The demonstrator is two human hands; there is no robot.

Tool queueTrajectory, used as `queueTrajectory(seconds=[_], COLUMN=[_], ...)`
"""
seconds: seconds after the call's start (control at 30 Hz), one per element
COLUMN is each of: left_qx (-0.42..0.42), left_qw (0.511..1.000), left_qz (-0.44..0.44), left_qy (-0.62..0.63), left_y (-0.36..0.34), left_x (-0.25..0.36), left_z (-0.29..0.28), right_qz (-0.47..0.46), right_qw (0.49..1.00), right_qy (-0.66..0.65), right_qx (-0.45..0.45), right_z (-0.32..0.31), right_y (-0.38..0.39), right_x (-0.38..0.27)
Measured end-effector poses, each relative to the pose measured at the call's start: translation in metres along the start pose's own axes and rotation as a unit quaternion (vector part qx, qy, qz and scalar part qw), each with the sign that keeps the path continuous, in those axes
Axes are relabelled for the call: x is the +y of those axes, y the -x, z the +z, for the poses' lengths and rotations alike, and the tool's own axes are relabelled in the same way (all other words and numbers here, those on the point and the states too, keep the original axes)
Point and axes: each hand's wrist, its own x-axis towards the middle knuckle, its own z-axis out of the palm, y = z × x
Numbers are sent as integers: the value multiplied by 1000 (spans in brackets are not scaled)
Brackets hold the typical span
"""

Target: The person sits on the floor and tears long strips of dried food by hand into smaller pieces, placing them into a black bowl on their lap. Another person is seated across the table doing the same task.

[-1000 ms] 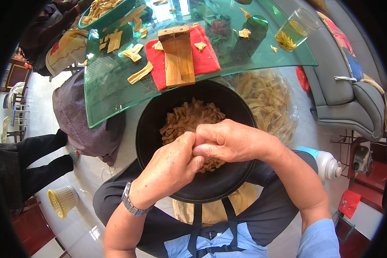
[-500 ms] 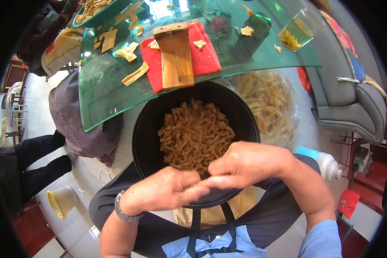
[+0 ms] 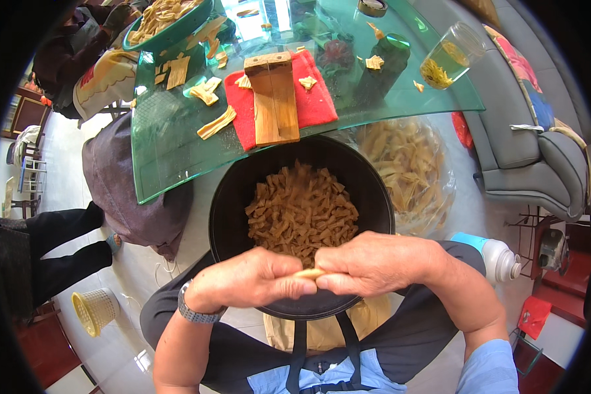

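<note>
My left hand (image 3: 253,279) and my right hand (image 3: 381,264) meet over the near side of a black round tub (image 3: 233,197). Both are closed, thumbs and fingers pinching a short pale tan dried strip (image 3: 308,273) between them. Most of the strip is hidden by my fingers. Below, the tub holds a heap of small brown chopped pieces (image 3: 302,207). Just beyond its far rim, a wooden block with a slot down its middle (image 3: 274,108) lies on a red cloth (image 3: 316,98) at the table edge.
The green glass table (image 3: 177,154) carries loose tan strips (image 3: 217,123), a glass jar of yellowish liquid (image 3: 450,59) and a teal basin of strips (image 3: 207,8). A clear bag of strips (image 3: 414,177) stands right of the tub. A white bottle (image 3: 499,257) lies by my right knee.
My hands have come closer together and level, showing the strip between the fingertips more plainly. The table and tub sit slightly lower in the view.
</note>
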Motion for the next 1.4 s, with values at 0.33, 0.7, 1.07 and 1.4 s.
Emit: queueTrajectory(seconds=[0.33,0.7,1.07,1.4], left_qx=[79,395,511,469], left_qw=[995,897,855,879], left_qz=[26,160,53,58], left_qy=[-47,116,-74,-61], left_y=[3,-38,-79,-35], left_x=[19,62,25,46], left_z=[-14,-77,-107,-65], right_qz=[5,-89,52,-62], right_qw=[996,879,848,868], right_qy=[-70,-50,180,169], right_qx=[56,466,495,464], right_z=[-17,-81,-90,-71], right_y=[5,-47,-77,-53], right_x=[-1,15,41,20])
